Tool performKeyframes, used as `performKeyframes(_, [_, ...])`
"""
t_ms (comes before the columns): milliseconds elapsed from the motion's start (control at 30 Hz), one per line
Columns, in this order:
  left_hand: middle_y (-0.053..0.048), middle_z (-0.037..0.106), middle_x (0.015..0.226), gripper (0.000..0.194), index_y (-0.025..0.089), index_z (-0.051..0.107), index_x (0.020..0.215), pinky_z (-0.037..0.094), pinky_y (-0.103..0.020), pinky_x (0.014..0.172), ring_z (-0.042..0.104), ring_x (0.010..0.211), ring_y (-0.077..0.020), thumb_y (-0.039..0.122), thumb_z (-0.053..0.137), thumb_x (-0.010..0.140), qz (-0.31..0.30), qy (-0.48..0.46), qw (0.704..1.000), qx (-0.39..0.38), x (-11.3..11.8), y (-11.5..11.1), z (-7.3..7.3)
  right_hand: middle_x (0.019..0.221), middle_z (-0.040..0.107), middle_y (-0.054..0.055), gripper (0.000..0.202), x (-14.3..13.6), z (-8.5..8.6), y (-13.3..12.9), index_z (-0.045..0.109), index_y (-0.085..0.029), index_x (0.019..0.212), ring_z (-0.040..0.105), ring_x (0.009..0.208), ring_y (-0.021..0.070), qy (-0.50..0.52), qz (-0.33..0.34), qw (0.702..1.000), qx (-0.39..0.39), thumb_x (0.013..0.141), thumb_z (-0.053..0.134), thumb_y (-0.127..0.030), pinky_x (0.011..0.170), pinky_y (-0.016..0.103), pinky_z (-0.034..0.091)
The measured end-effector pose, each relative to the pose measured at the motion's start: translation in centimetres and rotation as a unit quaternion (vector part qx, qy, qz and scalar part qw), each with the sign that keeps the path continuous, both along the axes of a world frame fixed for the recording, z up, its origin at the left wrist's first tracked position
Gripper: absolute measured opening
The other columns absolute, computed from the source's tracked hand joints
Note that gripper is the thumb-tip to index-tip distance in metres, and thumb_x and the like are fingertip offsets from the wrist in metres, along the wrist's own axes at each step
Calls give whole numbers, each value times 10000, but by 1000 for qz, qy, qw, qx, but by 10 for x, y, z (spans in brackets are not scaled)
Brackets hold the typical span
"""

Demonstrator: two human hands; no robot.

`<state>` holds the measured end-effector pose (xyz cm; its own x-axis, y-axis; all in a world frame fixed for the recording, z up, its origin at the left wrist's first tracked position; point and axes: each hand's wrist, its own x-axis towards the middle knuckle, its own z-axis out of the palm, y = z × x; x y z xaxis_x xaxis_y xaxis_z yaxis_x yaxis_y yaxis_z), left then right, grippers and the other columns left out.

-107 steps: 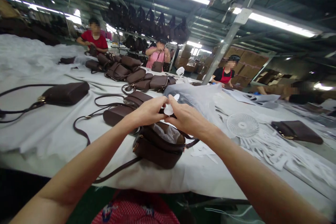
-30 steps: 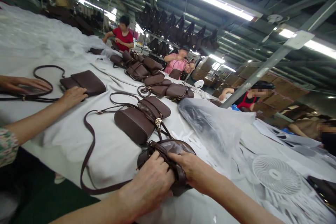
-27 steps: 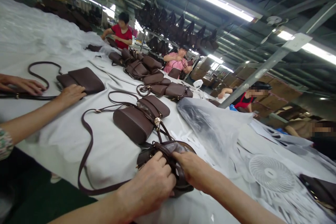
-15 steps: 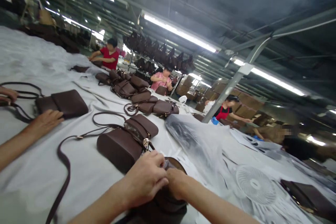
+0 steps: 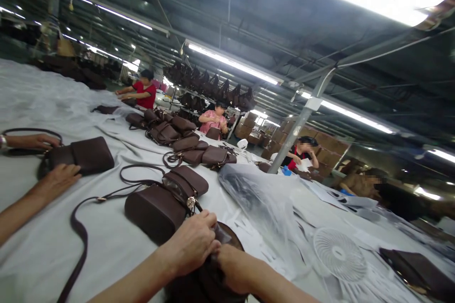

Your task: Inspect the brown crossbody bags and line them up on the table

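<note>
Low in the view a dark brown handbag (image 5: pixel 199 289) lies under my two hands, its upper rim partly covered by them. My left hand (image 5: pixel 194 244) is closed at the bag's opening, fingertips pinched together. Close against it, my right hand (image 5: pixel 236 267) is curled over the edge, its fingertips hidden. A bit of greyish clear plastic (image 5: pixel 222 233) sticks up beside the fingers. Just beyond lies another brown handbag (image 5: pixel 156 210) with its flap, a round gold charm (image 5: pixel 191 202) and a long strap (image 5: pixel 80 227) trailing left.
At left, a co-worker's hands (image 5: pixel 62 177) touch a brown bag (image 5: pixel 92 155). Several bags (image 5: pixel 185 139) are piled farther back. Clear plastic sheeting (image 5: pixel 256 194), a white fan (image 5: pixel 339 253) and another bag (image 5: pixel 419 272) lie right. A slanted metal post (image 5: pixel 296 128) rises behind. Other people work across the table.
The view has tilted up and shifted slightly. My hands stay together at the bag, with more of the plastic showing. The co-worker's far hand has moved right onto the left bag.
</note>
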<state>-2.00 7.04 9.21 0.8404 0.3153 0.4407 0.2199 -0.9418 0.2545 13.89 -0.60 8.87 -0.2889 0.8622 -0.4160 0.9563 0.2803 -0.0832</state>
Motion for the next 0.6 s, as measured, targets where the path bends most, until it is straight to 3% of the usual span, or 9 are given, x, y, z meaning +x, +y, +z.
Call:
performKeyframes(200, [-85,616,971,182,167,601,895,445,-382,889,530,957,-224,250,446,942,-85,-85,992,35,-25,-26,-13,990,743,124,289,-4,25,-1,723,-113,979,687,894,235,-20,-127,991,-37,746,554,-90,651,231,484])
performKeyframes(300, [-103,610,1024,191,156,575,1015,439,-403,877,522,983,-243,287,462,936,-66,-59,996,27,-31,-31,-14,1121,706,154,326,-6,31,-1,691,-98,1087,664,1001,247,-2,-160,986,-37,856,478,-183,757,263,494])
performKeyframes(367, [-91,609,961,189,167,579,927,429,-411,833,523,925,-244,323,471,934,-63,-25,997,49,-31,-31,-12,1175,683,167,355,-6,32,-1,673,-96,1133,648,1056,260,12,-170,985,-35,891,448,-226,811,283,492])
performKeyframes(467, [-56,599,837,245,185,535,757,399,-413,818,519,821,-220,333,463,938,-113,13,988,104,-32,-31,-10,1158,688,186,352,-10,32,-2,680,-80,1126,650,1069,280,4,-180,983,-34,890,456,-213,820,295,499])
performKeyframes(600, [-28,605,804,207,193,509,765,384,-394,847,526,764,-190,298,460,938,-156,23,982,103,-33,-35,-13,1125,698,206,323,-17,30,-2,693,-52,1105,661,1060,294,-24,-178,983,-40,869,492,-145,805,295,514])
